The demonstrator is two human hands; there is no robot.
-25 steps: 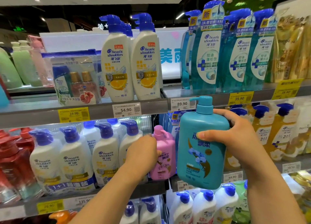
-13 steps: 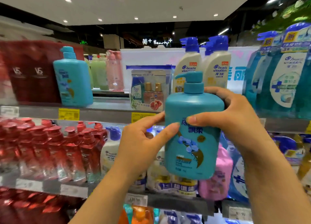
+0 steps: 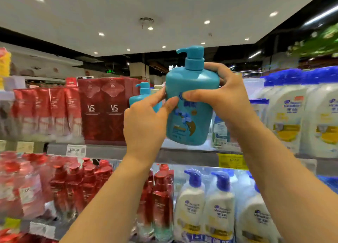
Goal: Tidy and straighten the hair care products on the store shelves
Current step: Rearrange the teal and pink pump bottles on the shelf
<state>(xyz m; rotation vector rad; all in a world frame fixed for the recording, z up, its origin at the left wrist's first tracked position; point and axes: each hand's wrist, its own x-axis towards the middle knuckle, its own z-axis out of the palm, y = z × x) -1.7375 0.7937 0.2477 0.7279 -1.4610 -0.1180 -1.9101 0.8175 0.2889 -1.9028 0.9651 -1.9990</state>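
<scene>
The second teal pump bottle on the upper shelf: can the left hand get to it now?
Probably not at once: the left hand is occupied on the held teal pump bottle, which partly covers the shelved teal pump bottle.

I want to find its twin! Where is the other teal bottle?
The other teal bottle stands on the upper shelf, just left of the held teal bottle, beside the red VS packs.

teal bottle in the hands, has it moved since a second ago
Yes. The teal bottle has gone up and left: from the middle shelf by the pink bottle to the top shelf, near its twin there.
</scene>
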